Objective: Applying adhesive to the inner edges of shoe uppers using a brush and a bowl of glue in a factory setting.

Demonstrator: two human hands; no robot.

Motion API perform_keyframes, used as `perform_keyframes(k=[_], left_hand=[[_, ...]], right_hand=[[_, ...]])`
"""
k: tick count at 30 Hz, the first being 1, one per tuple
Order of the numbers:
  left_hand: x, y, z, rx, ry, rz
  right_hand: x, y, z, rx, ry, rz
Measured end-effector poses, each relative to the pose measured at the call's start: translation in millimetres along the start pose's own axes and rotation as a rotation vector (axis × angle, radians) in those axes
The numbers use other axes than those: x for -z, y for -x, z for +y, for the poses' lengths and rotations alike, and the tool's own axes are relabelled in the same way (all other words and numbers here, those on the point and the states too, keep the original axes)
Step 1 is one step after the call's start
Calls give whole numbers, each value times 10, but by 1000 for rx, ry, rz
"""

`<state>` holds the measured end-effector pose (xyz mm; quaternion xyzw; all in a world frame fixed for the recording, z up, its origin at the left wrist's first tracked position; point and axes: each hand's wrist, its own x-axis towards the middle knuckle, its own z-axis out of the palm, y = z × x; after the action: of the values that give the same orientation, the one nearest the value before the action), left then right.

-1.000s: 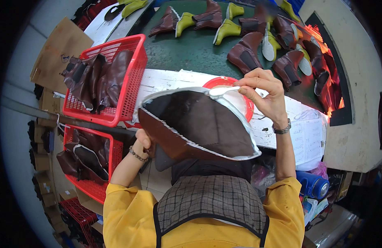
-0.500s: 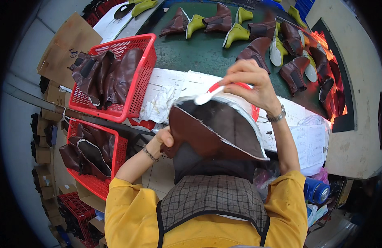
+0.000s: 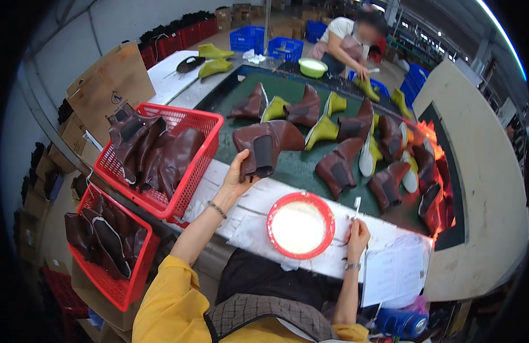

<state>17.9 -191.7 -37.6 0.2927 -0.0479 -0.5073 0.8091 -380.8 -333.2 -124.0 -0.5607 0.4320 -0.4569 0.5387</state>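
My left hand is closed on the lower end of a brown leather boot upper with a dark elastic side panel. The upper is held out over the near left part of a green work surface. Low on the right, my right hand grips a small white brush, its head pointing away from me. Between my hands, a red bowl of white, glue-like liquid sits on the white bench ledge.
More brown uppers and yellow-green boot forms lie across the green surface, beside a glowing orange opening. Red baskets of uppers stand left. Written sheets lie right. Across the surface, a person handles a yellow-green form.
My left hand has carried the upper forward, from in front of my chest to over the green surface. My right hand has moved down and right with the brush, away from the upper. The view has tilted up.
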Motion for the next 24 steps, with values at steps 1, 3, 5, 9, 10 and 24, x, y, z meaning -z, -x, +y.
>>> perform_keyframes(k=[1,3,5,9,10,24], left_hand=[[69,-249,-44,36,-39,12],[286,-755,-182,2,-116,62],[798,-993,-118,-26,-527,243],[340,-794,-349,-433,-1510,369],[76,-581,-366,-443,-1550,159],[668,2719,1942,-1525,-1661,1285]], right_hand=[[11,21,-2,-12,10,9],[-31,30,5,-6,25,22],[-180,-20,-75,19,17,-45],[-80,-62,16,33,22,-23],[-50,-30,-16,19,20,23],[-105,-4,-97,56,117,-14]])
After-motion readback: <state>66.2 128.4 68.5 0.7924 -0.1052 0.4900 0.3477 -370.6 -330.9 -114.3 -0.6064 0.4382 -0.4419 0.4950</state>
